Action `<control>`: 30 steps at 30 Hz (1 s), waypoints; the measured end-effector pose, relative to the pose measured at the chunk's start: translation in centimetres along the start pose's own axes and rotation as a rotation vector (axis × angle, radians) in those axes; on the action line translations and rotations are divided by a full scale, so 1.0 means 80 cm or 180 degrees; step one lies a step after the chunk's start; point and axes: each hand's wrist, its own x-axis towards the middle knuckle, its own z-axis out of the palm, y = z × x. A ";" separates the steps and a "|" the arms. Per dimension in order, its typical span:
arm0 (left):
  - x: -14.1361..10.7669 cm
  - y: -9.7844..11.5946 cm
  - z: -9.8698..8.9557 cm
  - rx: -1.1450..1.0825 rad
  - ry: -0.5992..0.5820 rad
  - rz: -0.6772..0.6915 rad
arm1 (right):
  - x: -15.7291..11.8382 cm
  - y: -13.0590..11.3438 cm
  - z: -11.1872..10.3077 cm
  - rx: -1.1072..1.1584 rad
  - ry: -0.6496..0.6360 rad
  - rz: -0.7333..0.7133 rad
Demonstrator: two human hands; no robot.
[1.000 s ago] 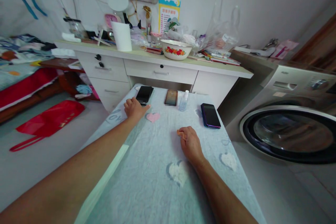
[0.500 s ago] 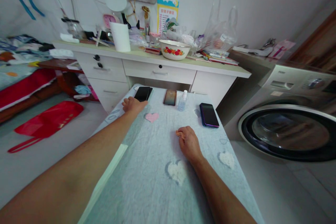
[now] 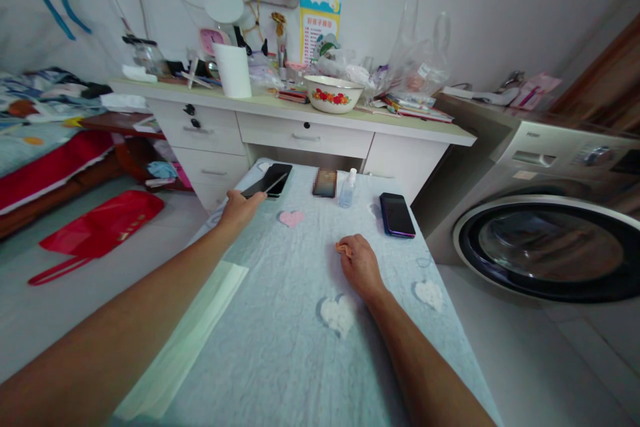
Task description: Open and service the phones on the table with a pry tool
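Note:
At the far left of the cloth-covered table, my left hand [image 3: 241, 207] grips the near end of a dark smartphone [image 3: 259, 187], which is tilted up. Behind and partly under it, a second black smartphone [image 3: 281, 172] lies flat. My right hand [image 3: 361, 267] rests near the table's middle, its fingers closed around a crumpled orange cloth [image 3: 343, 249], mostly hidden in the fist. Beyond it stands a small clear spray bottle [image 3: 347, 191] with bluish liquid. Beside the bottle lies a flat dark rectangular item [image 3: 325, 183], its surface blurred out. Another smartphone [image 3: 397, 215] lies at the right.
A white desk [image 3: 305, 123] borders the table's far end, carrying a floral enamel bowl [image 3: 331, 95], a white cup [image 3: 233, 72] and plastic bags. To the right is a washing machine [image 3: 550, 207]. A red bag [image 3: 107, 223] lies on the floor at left.
My left hand has raised one smartphone off the other and drawn it slightly left and toward me, uncovering the lower phone. The right hand keeps its place with the cloth.

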 end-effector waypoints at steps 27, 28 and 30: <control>-0.264 -0.020 0.004 0.1268 -0.0684 0.2167 | 0.000 -0.005 -0.014 0.0377 0.0428 -0.0218; -0.266 -0.022 0.004 0.1310 -0.0693 0.2144 | 0.000 -0.004 -0.014 0.0364 0.0414 -0.0221; -0.268 -0.024 0.005 0.1368 -0.0742 0.2141 | 0.000 -0.002 -0.013 0.0342 0.0368 -0.0226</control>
